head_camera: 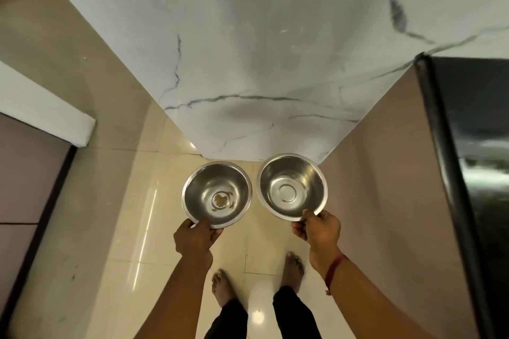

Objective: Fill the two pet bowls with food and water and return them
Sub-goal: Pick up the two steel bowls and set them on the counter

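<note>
I hold two round steel pet bowls above a glossy cream floor, side by side. My left hand (pixel 196 237) grips the near rim of the left bowl (pixel 216 194), which has a few brown food crumbs at its bottom. My right hand (pixel 316 228) pinches the near rim of the right bowl (pixel 292 186), whose inside is bare and shiny. Both bowls are tilted slightly toward me. A red thread circles my right wrist.
A white marble wall (pixel 248 49) rises straight ahead. A beige cabinet side with a black countertop (pixel 473 146) stands on the right. A beige wall and a dark-framed door (pixel 30 173) are on the left. My bare feet (pixel 294 270) stand on the floor tiles.
</note>
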